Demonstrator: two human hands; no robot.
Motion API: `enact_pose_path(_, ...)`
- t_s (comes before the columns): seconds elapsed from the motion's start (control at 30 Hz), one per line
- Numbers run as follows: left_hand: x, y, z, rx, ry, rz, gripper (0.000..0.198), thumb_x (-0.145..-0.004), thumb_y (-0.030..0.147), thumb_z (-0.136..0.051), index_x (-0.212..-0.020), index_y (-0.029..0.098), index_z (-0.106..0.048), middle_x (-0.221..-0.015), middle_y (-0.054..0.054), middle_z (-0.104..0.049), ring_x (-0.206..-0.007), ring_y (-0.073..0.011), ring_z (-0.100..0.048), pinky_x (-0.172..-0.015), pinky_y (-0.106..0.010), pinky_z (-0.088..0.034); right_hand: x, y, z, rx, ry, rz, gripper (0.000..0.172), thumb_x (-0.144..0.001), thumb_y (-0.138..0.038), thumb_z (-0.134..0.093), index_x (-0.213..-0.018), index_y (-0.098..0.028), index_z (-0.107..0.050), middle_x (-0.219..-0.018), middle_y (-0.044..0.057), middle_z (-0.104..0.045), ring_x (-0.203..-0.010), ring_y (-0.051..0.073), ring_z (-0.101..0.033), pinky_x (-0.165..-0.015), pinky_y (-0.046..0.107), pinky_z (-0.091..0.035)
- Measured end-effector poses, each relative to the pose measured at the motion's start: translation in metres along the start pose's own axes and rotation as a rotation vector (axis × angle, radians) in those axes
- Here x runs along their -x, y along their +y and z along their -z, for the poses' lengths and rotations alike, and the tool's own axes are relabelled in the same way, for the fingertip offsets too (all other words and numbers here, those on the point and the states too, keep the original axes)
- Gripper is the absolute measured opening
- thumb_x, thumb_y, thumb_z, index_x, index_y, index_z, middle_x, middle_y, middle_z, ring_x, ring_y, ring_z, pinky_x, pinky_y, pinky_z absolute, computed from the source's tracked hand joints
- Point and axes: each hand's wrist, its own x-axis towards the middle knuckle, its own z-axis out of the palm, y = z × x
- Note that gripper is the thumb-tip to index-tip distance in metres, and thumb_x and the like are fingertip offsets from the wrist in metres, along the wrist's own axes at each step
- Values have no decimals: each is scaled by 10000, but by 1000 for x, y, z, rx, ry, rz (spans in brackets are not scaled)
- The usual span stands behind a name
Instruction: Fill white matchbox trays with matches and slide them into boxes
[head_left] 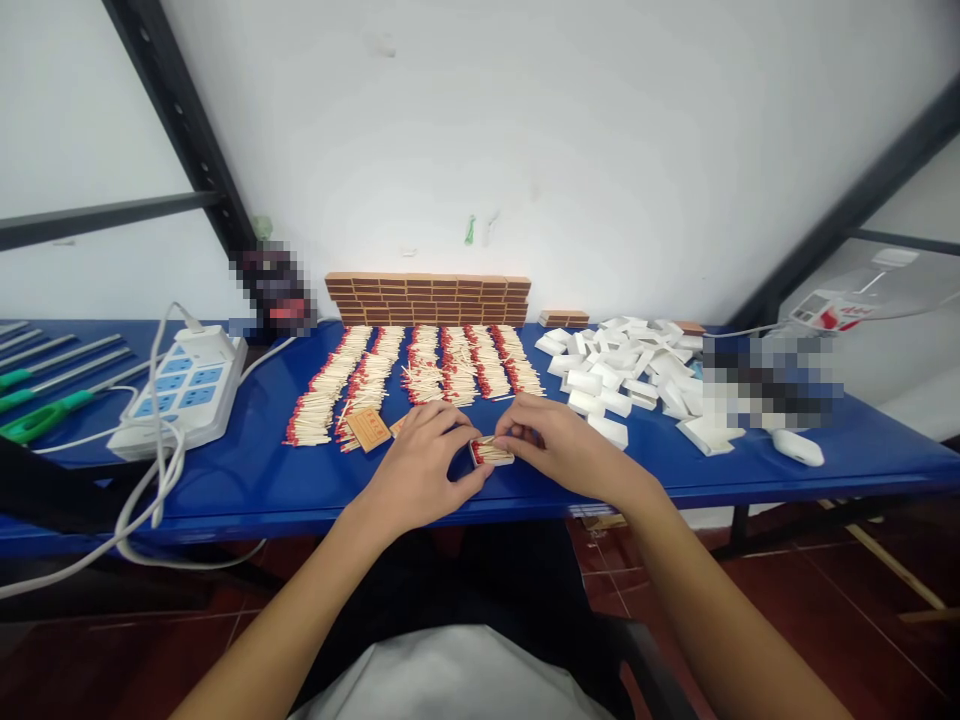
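A small white matchbox tray (492, 452) holding several red-tipped matches rests on the blue table (300, 480) near its front edge. My left hand (420, 455) curls around the tray's left end, fingers closed on it. My right hand (551, 440) pinches the tray's right end and the matches in it. Behind my hands lie rows of loose matches (420, 370). A brown matchbox sleeve (368, 428) lies flat just left of my left hand.
Stacked brown matchboxes (427, 298) line the wall. A heap of empty white trays (637, 375) lies at the right, with a white mouse-like object (797, 447) beyond it. A white power strip (180, 390) with cables and green-handled tools (45, 400) sit at the left.
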Motion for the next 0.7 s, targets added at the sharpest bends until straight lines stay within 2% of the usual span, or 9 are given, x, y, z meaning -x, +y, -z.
enact_pose_path(0.33,1,-1,-1,-3,0,1,203,-973,368,-719,-1083,200,-748,-1121,-81,-724,-1152,-280,-629,-1031,-473,-484,-4,3,1,31,-15,-25,103,-1022,-227,-667,-921,-221,-654,-921,25,-611,-839,190,-597,-744,319,-458)
enact_pose_path(0.6,1,-2,-1,-2,7,-10,204,-973,363,-718,-1079,192,-747,-1131,-84,-721,-1152,-276,-626,-1029,-468,-484,-7,3,-1,32,-53,-13,114,-1037,-229,-638,-923,-220,-643,-910,17,-622,-818,181,-589,-745,315,-458)
enact_pose_path(0.7,1,-1,0,-3,-5,-1,195,-978,368,-711,-1067,198,-749,-1117,-80,-723,-1142,-278,-629,-1014,-472,-488,-6,1,0,21,-65,-13,126,-1041,-279,-643,-930,-222,-660,-898,16,-625,-812,180,-592,-742,320,-464)
